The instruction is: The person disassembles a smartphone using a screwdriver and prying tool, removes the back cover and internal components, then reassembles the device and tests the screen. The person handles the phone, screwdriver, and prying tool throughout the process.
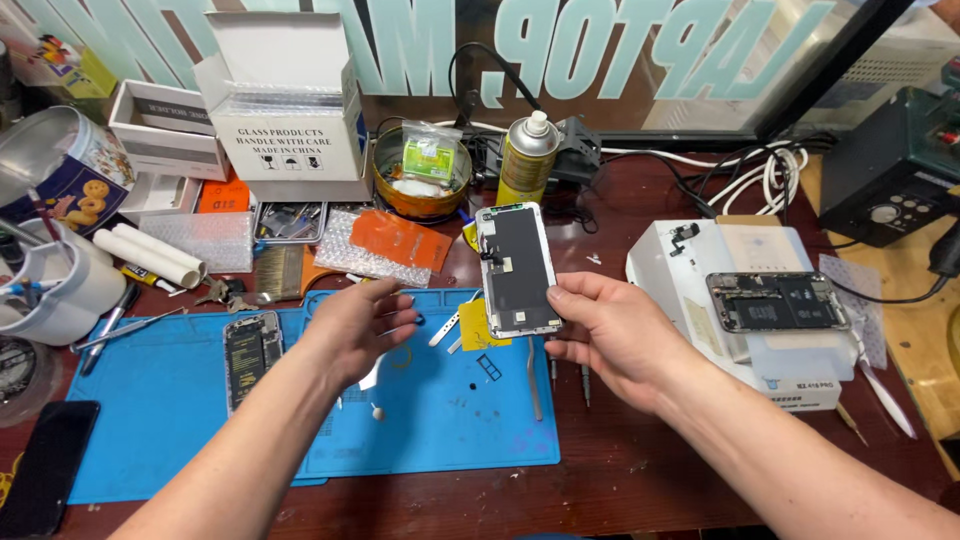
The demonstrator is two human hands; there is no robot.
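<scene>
My right hand [610, 335] holds a detached phone screen panel [517, 268] upright by its lower right corner, its dark back with a white rim facing me. My left hand [362, 325] hovers open above the blue repair mat [440, 420], fingers spread and holding nothing, a little to the left of the panel. An opened phone body [250, 355] lies on the left part of the mat. A second opened phone [775, 300] rests on a white box [690, 290] at the right.
A spray can [526, 160], a round tin [420, 175] and white cardboard boxes [285, 100] stand at the back. Tweezers and small tools [535, 380] lie on the mat. A black phone [45, 465] lies at the front left, a dark station [885, 170] at the far right.
</scene>
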